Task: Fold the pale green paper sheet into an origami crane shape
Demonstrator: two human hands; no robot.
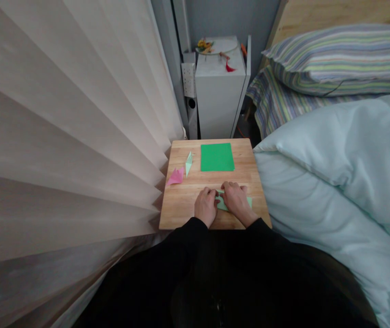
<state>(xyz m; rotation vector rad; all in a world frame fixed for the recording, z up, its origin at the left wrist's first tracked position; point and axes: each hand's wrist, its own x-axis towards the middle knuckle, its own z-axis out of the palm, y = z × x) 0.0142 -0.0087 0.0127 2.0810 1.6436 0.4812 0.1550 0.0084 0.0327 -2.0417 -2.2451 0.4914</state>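
Note:
A light green sheet of origami paper (222,204) lies on the small wooden table (181,212) close to its front edge, and it looks folded into a strip. At the paper's left end, my left hand (206,206) is closed with its fingertips pinching the edge. My right hand (237,200) rests across the middle of the strip, fingers curled and pressed on it, hiding much of the paper. Farther back is a square stack of green paper (217,157). A folded pale green paper piece (188,164) and a folded pink paper piece (176,176) sit to the left.
A pleated curtain (79,118) hangs along the table's left side. On the right, a bed with a pale blue quilt (318,182) and a striped pillow (345,59) touches the table's edge. Behind the table stands a white cabinet (218,102) with small ornaments on top.

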